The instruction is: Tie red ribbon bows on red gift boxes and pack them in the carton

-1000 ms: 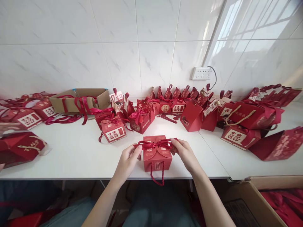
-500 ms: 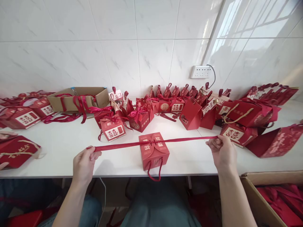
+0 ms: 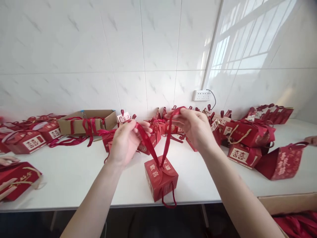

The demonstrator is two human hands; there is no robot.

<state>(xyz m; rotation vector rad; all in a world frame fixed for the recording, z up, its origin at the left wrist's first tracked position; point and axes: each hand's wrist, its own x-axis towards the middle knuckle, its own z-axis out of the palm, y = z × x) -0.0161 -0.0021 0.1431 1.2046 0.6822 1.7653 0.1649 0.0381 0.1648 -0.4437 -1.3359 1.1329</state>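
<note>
"Both the L grip (image 3: 127, 142) and the R grip (image 3: 195, 127) busy atm?"

"Yep, each one's got a strand of red ribbon (image 3: 148, 143) pinched b/w thumb & fingers, L looks looser tbh. Strands run down in a V to the top of a red gift box (image 3: 160, 178)."

"K, and where's that box exactly?"

"Sitting on the white counter (image 3: 123, 188), nr the front edge, below & b/w the grips. Cord handle (image 3: 174, 195) droops at the front."

"Further out?"

"Open cardboard box (image 3: 79, 127) back L w/ ribbons over its side. Co-worker's hands (image 3: 7, 190) on another red box (image 3: 27, 180), far L. Stacked red boxes (image 3: 250, 136) off R, power strip (image 3: 201, 95) on the tiled wall (image 3: 74, 49)."
</note>
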